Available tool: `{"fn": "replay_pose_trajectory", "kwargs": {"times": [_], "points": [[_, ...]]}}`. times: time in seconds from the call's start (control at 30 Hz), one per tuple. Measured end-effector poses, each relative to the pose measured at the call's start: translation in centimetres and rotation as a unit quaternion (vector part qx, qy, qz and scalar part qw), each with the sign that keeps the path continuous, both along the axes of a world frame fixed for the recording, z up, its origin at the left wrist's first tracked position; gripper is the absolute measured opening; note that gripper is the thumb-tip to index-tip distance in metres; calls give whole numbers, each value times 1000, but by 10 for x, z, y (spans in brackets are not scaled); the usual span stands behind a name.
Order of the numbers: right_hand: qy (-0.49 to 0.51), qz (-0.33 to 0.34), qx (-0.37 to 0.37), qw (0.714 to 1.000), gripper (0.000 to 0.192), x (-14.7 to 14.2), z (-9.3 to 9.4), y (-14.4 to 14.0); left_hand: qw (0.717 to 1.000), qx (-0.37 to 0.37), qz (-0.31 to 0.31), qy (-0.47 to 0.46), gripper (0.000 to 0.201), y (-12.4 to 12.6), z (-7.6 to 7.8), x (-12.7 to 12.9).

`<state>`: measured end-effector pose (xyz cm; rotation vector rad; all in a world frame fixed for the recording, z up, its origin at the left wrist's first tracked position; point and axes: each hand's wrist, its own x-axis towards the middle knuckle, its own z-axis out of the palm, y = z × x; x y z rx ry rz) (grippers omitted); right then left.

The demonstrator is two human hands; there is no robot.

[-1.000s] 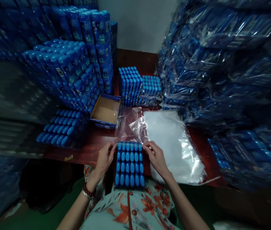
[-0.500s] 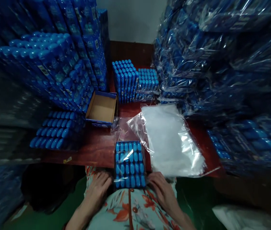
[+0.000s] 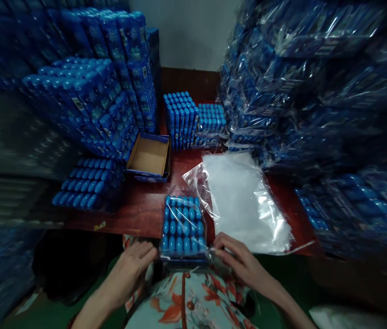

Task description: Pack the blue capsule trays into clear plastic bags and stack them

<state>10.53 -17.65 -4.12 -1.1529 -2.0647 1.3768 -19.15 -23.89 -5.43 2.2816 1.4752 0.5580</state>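
Head camera, looking down past a floral top (image 3: pixel 179 301) at a dark red worktop (image 3: pixel 138 208): a rectangular pack of blue capsule-shaped pieces (image 3: pixel 182 226) lies at the near edge, in front of the person's body, its rounded tops in neat rows. Shiny clear film (image 3: pixel 181 257) covers the pack and reaches down to its near side.

The left hand (image 3: pixel 129 265) is beside the near left corner, fingers together and bent; whether they grip any film cannot be told. The right hand (image 3: pixel 239 262), at the near right corner, is narrowed, with what looks like a bunch of film between thumb and fingers.

The covering of this pack seems well advanced, since film lies over its whole top. The near end appears to be the unfinished part: the film there looks loose, and no seal can be made out.

More work appears to remain. A similar pack (image 3: pixel 85 185) sits on the left, near an open, brown-lined box (image 3: pixel 148 155), and tall blue stacks (image 3: pixel 73 91) rise behind; whether these have film is unclear. Flat clear bags (image 3: pixel 239 201) lie in a pile right of the pack. Beyond them, a high heap of film-wrapped packs (image 3: pixel 282 91) looks like the finished share.
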Motion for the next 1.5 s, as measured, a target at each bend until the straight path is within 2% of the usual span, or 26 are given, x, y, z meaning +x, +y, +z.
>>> {"fn": "replay_pose_trajectory", "kwargs": {"times": [0.1,0.17,0.23,0.3,0.4,0.43,0.5,0.6,0.67,0.73,0.8,0.87,0.9,0.97,1.0,1.03,1.07,1.13,1.2,1.3,1.37,1.5], "points": [[73,-44,41,996,21,-5,30,21,995,94,-12,41,27,26,47,-10],[114,-75,102,985,18,-7,50,33,988,149,-7,47,26,43,74,-16],[135,-119,178,967,16,-11,64,47,982,183,-5,37,24,63,93,-19],[160,-165,217,949,16,-19,70,66,979,205,16,4,22,88,102,-18],[265,-209,160,928,17,-36,66,99,966,217,81,-115,16,129,100,-10],[301,-218,128,920,18,-42,63,110,954,212,115,-178,13,141,96,-6],[345,-233,85,905,22,-53,59,128,910,181,178,-328,12,160,86,3],[357,-240,66,900,28,-64,59,142,829,94,214,-507,28,173,70,14],[354,-245,65,900,29,-67,59,146,804,50,217,-552,24,172,64,19],[350,-264,78,895,28,-68,59,149,793,46,230,-562,21,169,62,22],[342,-295,106,886,25,-67,57,151,782,62,231,-576,21,167,64,22],[317,-337,171,870,21,-67,57,152,774,69,209,-594,21,167,67,20],[295,-364,229,853,18,-68,58,151,771,69,195,-603,22,168,68,20],[221,-402,388,799,11,-73,62,147,762,64,173,-621,24,170,68,19],[175,-393,475,768,10,-78,65,144,757,61,167,-629,25,171,68,19],[125,-355,552,744,14,-85,68,140,751,58,166,-637,26,172,67,20],[76,-293,613,730,20,-93,71,137,744,56,169,-644,26,173,66,21],[-7,-146,677,721,29,-114,77,135,734,60,182,-651,27,173,64,24],[-69,-47,694,715,31,-136,81,137,729,75,199,-650,27,173,63,25],[-128,-6,708,694,26,-160,86,145,741,95,211,-630,26,171,62,22],[-149,16,716,682,23,-166,91,148,765,108,212,-599,25,169,61,16],[-194,72,708,675,17,-171,96,144,835,146,212,-485,24,165,60,6]]}}
